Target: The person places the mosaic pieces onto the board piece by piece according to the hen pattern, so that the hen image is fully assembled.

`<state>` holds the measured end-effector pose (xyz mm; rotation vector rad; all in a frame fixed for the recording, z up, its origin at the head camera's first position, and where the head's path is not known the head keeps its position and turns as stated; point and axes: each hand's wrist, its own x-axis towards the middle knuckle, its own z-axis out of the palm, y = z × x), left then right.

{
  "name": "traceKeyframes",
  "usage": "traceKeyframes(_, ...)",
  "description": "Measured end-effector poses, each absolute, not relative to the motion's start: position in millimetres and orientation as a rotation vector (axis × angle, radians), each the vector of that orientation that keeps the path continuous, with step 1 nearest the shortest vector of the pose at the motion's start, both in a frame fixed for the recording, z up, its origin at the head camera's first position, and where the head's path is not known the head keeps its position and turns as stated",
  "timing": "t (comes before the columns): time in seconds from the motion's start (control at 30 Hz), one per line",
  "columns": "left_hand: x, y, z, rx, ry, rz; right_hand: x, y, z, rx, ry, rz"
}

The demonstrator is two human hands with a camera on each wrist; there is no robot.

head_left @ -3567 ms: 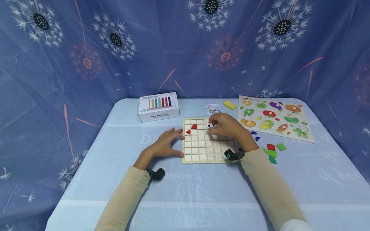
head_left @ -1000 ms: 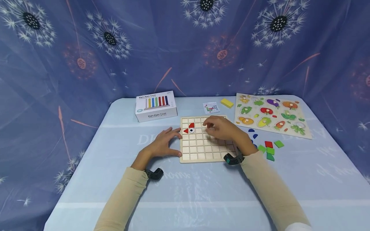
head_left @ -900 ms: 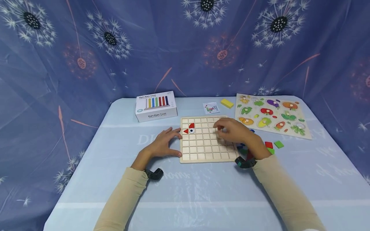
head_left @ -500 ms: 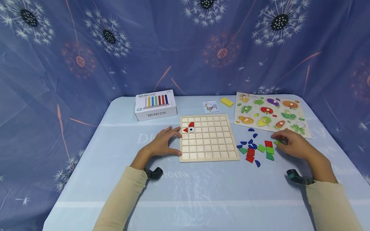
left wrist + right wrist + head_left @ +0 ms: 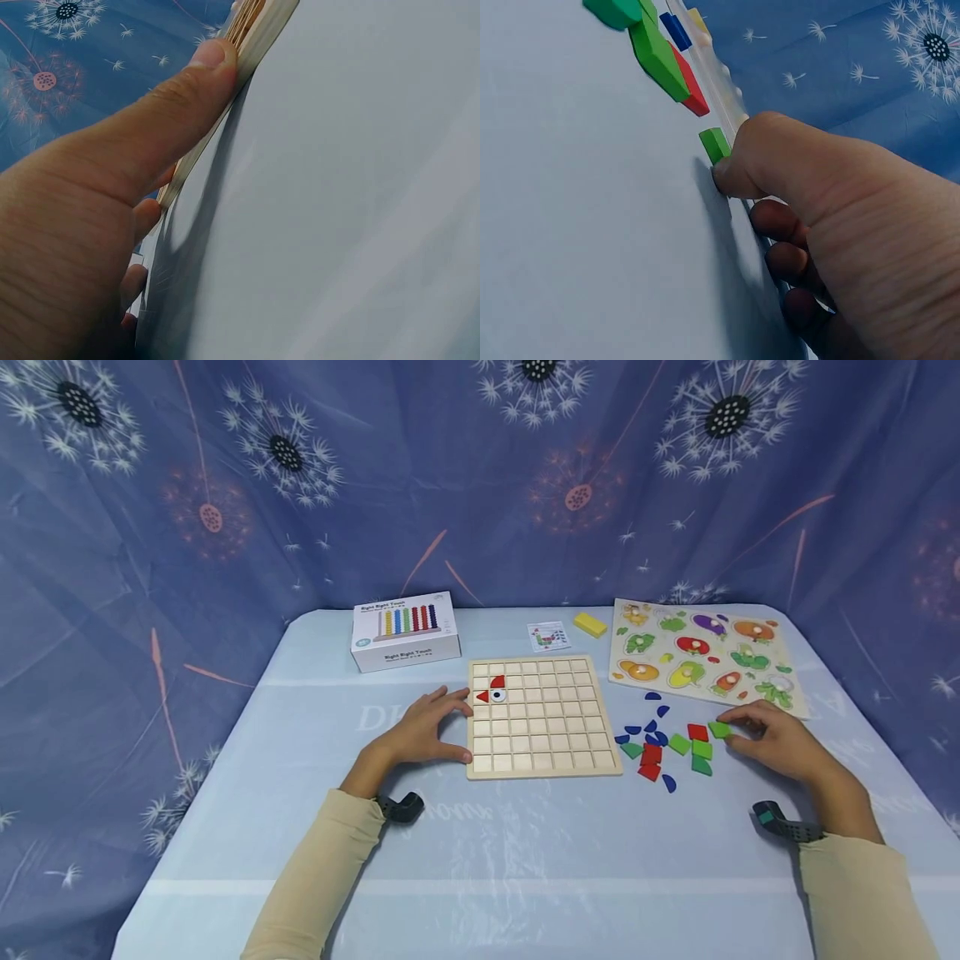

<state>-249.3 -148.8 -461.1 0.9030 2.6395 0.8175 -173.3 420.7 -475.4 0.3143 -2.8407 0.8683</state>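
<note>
A wooden grid board (image 5: 555, 718) lies mid-table. In its upper left cells are a red quarter-circle tile (image 5: 498, 682), a red triangle tile (image 5: 482, 697) and a white eye tile (image 5: 498, 695). Against the board's left edge rests my left hand (image 5: 422, 731), thumb and fingers spread apart; the left wrist view shows the thumb (image 5: 187, 90) along that edge. Far to the right, my right hand (image 5: 780, 745) pinches a green square tile (image 5: 719, 729) between thumb and fingers. The right wrist view shows the thumb at this green tile (image 5: 715, 144), partly covering it.
Loose red, green and blue tiles (image 5: 652, 754) lie between board and right hand. Behind that hand is a vegetable puzzle board (image 5: 701, 652). A white box (image 5: 406, 633), a picture card (image 5: 548, 636) and a yellow block (image 5: 590, 625) stand toward the back.
The eye tile went from my right hand into the cell beside the red triangle. My right hand then moved right, off the board, to the green square tile. The left hand stayed put.
</note>
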Motion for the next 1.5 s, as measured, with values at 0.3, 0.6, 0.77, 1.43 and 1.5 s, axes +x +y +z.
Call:
traceKeyframes(0.3, -249.6, -150.6, -461.1, 0.899, 2.637, 0.831, -176.7, 417.1, -473.4, 0.27, -2.847, 0.817)
traceKeyframes(0.6, -251.5, -150.0, -465.8, 0.889, 2.641, 0.833, -177.0, 416.1, -471.5, 0.248, -2.847, 0.774)
traceKeyframes(0.77, -251.2, -149.7, -466.6, 0.885, 2.64, 0.842, -176.7, 417.0, -473.9, 0.27, -2.802, 0.772)
traceKeyframes(1.43, -250.8, -148.4, -462.5, 0.869, 2.636, 0.822, -176.5, 413.1, -468.7, 0.25, -2.728, 0.78)
traceKeyframes(1.5, -250.5, -148.3, -463.1, 0.866, 2.638, 0.818, -177.0, 411.9, -468.4, 0.259, -2.721, 0.778)
